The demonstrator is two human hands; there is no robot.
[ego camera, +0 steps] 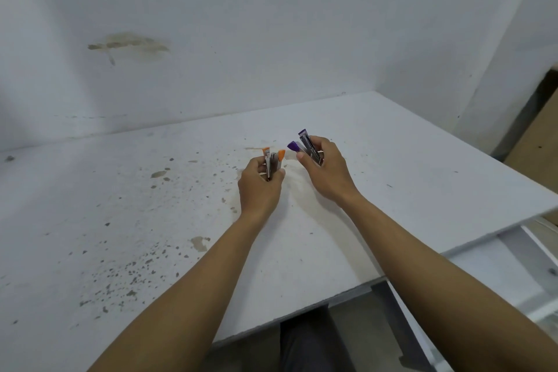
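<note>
Wall [271, 24]: white, fills the upper half of the view and turns a corner at the right. It bears one yellowish-brown stain [129, 45] at upper left.

Worktop [407, 166]: a white, flat slab set against the wall, with its near edge running diagonally to the lower right. The surface is marked by grey-brown specks [136, 272] (thickest on the left half) and by a pale tan smear under the hands.

Frame [513, 269]: white, below and beside the worktop's right edge, partly in view.

Trouser leg [311, 338]: dark, showing under the near edge of the worktop.

Left hand [260, 187]: over the middle of the worktop, back of the hand toward the camera. The fingers and thumb are curled round the lower part of the orange stapler.

Right hand [327, 172]: just beside the left hand, apart from it. The fingers are wrapped round the purple stapler, with the thumb pressed on its side.

Orange stapler [273, 161]: small, held roughly upright in the left hand. Its two orange-tipped arms are spread in a narrow V, with metal showing between them.

Purple stapler [306, 146]: small, held in the right hand and tilted to the left. It is also hinged apart (one purple tip points up, the other toward the orange stapler). The two staplers are near each other but not touching, and I cannot tell whether either rests on the worktop.
</note>
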